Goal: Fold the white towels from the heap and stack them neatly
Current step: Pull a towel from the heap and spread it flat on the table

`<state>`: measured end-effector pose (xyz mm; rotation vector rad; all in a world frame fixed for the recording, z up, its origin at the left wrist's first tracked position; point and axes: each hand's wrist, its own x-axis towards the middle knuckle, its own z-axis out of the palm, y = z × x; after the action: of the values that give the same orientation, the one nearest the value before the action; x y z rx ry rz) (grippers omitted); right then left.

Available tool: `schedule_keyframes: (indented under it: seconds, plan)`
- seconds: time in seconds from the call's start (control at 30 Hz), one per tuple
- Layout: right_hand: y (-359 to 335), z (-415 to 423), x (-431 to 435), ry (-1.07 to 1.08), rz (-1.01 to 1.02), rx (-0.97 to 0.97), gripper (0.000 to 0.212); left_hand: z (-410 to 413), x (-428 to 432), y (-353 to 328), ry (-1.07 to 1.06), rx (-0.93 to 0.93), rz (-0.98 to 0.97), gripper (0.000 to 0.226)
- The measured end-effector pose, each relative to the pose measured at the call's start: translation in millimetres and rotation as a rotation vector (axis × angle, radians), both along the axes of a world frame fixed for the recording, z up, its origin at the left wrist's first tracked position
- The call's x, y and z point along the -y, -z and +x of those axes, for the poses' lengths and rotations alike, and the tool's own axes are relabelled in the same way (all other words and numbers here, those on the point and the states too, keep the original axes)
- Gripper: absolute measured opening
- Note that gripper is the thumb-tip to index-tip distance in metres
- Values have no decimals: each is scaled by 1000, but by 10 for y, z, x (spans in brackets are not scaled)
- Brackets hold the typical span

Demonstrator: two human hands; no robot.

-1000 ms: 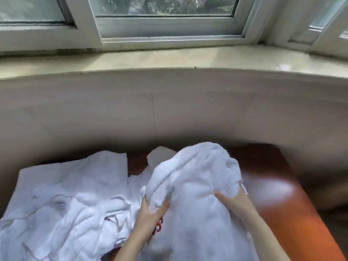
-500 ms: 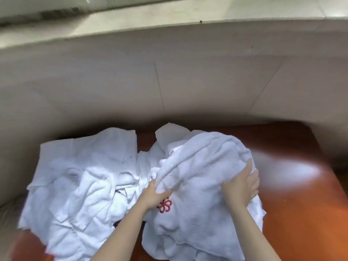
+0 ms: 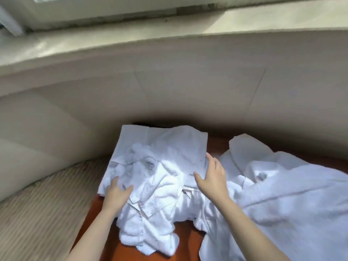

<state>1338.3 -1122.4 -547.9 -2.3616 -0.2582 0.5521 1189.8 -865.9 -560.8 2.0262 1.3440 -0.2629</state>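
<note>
Currently both hands are on the heap [image 3: 158, 172], which covers the desk's [image 3: 188, 242] far-left corner. Left hand [image 3: 116, 194] is open, fingers spread on the near-left folds. Right hand [image 3: 212, 178] is open, fingers straight against the right side. Judgement: they bracket the heap to find one towel's edge. A larger towel [image 3: 282, 189] lies crumpled just beside it, unfolded.

Glossy reddish-brown table [image 3: 188, 240] abuts a beige wall [image 3: 188, 87] with thin seams. A pale sill [image 3: 263, 21] tops the wall, with a white window frame [image 3: 94, 8] above. Ribbed beige floor covering [image 3: 37, 213] lies left of the table.
</note>
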Motion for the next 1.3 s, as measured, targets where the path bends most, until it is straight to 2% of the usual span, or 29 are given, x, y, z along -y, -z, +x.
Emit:
schedule_keyframes:
  seconds: [0.13,0.23,0.3,0.37,0.43,0.5,0.6,0.63,0.77,0.87,0.93,1.07,1.17,1.23,1.3]
  plan:
    - [471,-34,-489,-152,-193,-99,100,-137,-495,272,-241,83,-61,101]
    - [793,160,-839,-170,-280,-118,120,-127,-684,579,-363,64,-223,114]
    - [978,296,-1052,-135,-293,-182,130,-117,-750,811,-370,3,-327,119]
    - [1161,342,-1246,-90,-284,-270,133,-105,-804,1003,-320,-58,-311,120]
    - [1309,308,-1397,-69,-305,-310,133,-110,-844,1145,-269,-133,-195,117]
    - [1378,236,-1504,-79,-356,-276,131,-93,-810,1194,-251,-50,-188,105]
    - [1366,30,-1636,-87,-315,-179,113,-11,-552,1153,-239,244,-339,48]
    - [1351,-65,-1682,-97,-278,-183,106,35,-452,1113,-222,285,-409,40]
    - [1257,-239,-1803,-85,-115,-320,86,126,-282,1052,-266,365,-561,38]
    - [1151,-205,-1825,-112,-100,-345,82,85,-326,946,-330,374,-675,20]
    - [1052,-262,-1797,-115,-77,-369,83,20,-297,847,-346,354,-708,20]
    - [655,-407,-1635,-72,27,-426,89,-136,-179,531,-392,414,-791,48]
    - [170,-289,-1513,-93,60,-338,95,-66,-3,179,-427,454,-863,55]
    - [-267,-121,-1379,-111,69,-271,91,80,173,-144,-431,477,-850,59]
    - [-755,49,-1154,-115,95,-212,77,279,391,-527,-364,469,-804,62]
